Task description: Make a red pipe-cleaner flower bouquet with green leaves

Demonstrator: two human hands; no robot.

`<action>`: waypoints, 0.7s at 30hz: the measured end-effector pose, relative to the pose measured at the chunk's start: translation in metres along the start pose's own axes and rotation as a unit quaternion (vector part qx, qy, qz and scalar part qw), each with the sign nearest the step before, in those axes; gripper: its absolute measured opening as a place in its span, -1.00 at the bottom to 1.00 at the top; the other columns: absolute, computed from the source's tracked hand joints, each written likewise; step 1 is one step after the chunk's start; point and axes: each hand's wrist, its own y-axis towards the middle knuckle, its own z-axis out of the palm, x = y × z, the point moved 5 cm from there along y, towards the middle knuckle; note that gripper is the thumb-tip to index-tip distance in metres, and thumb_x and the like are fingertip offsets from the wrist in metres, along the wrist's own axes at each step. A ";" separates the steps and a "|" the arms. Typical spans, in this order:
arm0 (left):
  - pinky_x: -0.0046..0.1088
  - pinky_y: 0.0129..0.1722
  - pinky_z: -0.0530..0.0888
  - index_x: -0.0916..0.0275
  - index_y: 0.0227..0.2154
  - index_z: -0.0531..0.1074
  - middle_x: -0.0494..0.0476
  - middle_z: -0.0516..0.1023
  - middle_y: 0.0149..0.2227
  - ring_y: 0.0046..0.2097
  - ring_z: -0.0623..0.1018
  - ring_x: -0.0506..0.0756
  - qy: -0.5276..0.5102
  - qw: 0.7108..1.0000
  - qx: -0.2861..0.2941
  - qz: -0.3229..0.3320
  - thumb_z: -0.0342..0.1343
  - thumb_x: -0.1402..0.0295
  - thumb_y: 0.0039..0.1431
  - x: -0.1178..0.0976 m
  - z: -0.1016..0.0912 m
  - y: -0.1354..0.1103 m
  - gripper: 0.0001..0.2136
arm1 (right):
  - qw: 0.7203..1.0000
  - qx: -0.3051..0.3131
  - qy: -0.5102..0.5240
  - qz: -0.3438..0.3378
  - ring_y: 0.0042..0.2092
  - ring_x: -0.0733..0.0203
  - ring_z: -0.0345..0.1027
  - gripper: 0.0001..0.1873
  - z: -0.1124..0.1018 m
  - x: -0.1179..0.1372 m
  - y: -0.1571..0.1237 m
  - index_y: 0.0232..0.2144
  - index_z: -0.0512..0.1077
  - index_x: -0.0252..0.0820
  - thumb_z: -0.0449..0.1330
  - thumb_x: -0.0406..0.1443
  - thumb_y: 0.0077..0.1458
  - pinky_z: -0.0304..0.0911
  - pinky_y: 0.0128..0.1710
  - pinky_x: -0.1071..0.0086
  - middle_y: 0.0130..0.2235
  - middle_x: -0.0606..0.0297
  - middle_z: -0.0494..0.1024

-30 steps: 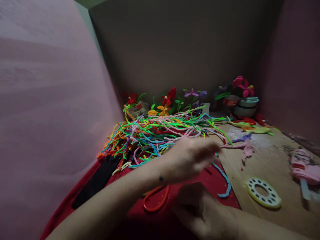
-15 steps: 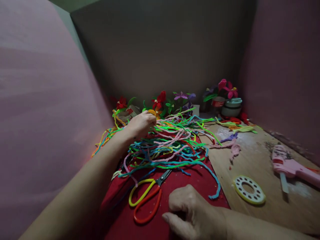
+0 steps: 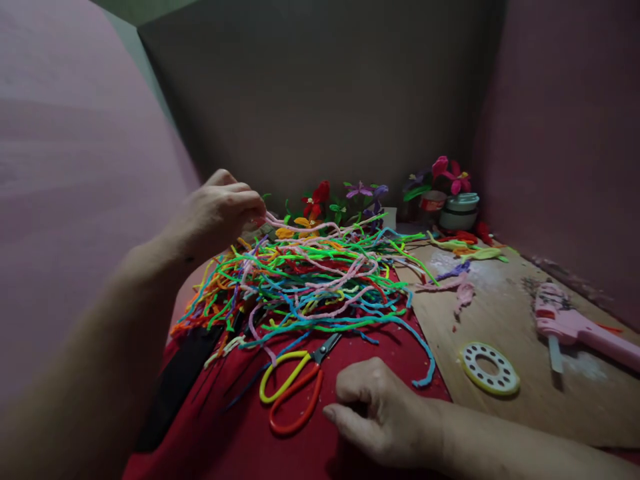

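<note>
My left hand [image 3: 225, 203] is raised at the back left of a tangled heap of coloured pipe cleaners [image 3: 320, 313]. Its fingers are closed on the ends of pink pipe cleaners [image 3: 327, 227], which stretch to the right across the top of the heap. My right hand [image 3: 383, 413] rests on the red cloth in front, loosely curled, with nothing visible in it. Between that hand and the heap lie scissors [image 3: 291, 393] with one yellow and one red handle loop, blades toward the pile.
A pink glue gun [image 3: 565, 323] and a yellow-white ring with holes [image 3: 490, 369] lie on the wooden board [image 3: 540, 413] at right. Pipe-cleaner flowers [image 3: 315, 200] stand along the back, beside a lidded pale jar [image 3: 460, 212]. Pink side walls flank the workspace.
My left hand has moved left and up from the heap, drawing the pink pipe cleaners with it. My right hand stays curled on the cloth.
</note>
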 end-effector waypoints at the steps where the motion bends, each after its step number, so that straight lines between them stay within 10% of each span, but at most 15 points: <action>1: -0.39 -0.23 0.33 0.19 -0.46 0.47 0.06 0.48 -0.44 -0.29 0.31 0.06 0.018 1.000 -0.014 -0.004 -0.11 0.26 0.21 -0.002 -0.008 -0.004 -0.72 | 0.999 0.002 0.023 0.023 -0.60 0.45 -0.15 -0.64 -0.001 -0.003 0.001 -0.74 0.03 -0.21 0.09 -0.34 -0.04 -0.23 -0.60 0.47 -0.67 0.49 -0.03; 4: -0.24 -0.10 0.30 0.19 -0.43 0.46 0.08 0.50 -0.40 -0.17 0.35 0.13 0.045 0.999 -0.021 0.011 -0.09 0.35 0.20 -0.032 -0.025 -0.019 -0.77 | 0.981 0.006 0.149 0.126 -0.61 0.45 -0.09 -0.66 -0.003 -0.014 0.005 -0.69 0.23 -0.26 0.07 -0.22 0.05 -0.18 -0.62 0.50 -0.67 0.48 0.04; 9: -0.17 -0.05 0.31 0.22 -0.37 0.43 0.08 0.52 -0.36 -0.21 0.41 0.10 -0.044 0.996 -0.071 0.026 -0.04 0.48 0.15 -0.110 -0.033 -0.047 -0.86 | 0.871 -0.081 0.452 0.175 -0.54 0.42 0.20 -0.56 -0.018 -0.019 0.016 -0.04 0.30 -0.16 0.09 -0.09 0.07 0.16 -0.54 0.48 -0.33 0.29 0.43; 14: -0.16 0.07 0.26 0.26 -0.31 0.41 0.12 0.52 -0.32 -0.18 0.43 0.09 -0.115 0.987 -0.066 0.093 -0.09 0.51 0.16 -0.163 -0.016 -0.063 -0.83 | 0.822 -0.188 0.525 0.116 -0.43 0.35 0.29 -0.70 -0.045 -0.026 0.023 -0.23 0.45 -0.20 0.17 -0.15 0.02 0.23 -0.40 0.43 -0.33 0.26 0.48; 21: -0.36 -0.27 0.37 0.25 -0.39 0.43 0.07 0.43 -0.53 -0.44 0.36 0.03 -0.112 0.991 -0.022 0.064 -0.07 0.47 0.16 -0.161 0.003 -0.068 -0.83 | 0.738 -0.246 0.605 0.170 -0.46 0.37 0.32 -0.92 -0.059 -0.042 0.022 -0.48 0.48 -0.28 0.28 -0.36 -0.13 0.21 -0.41 0.48 -0.49 0.30 0.52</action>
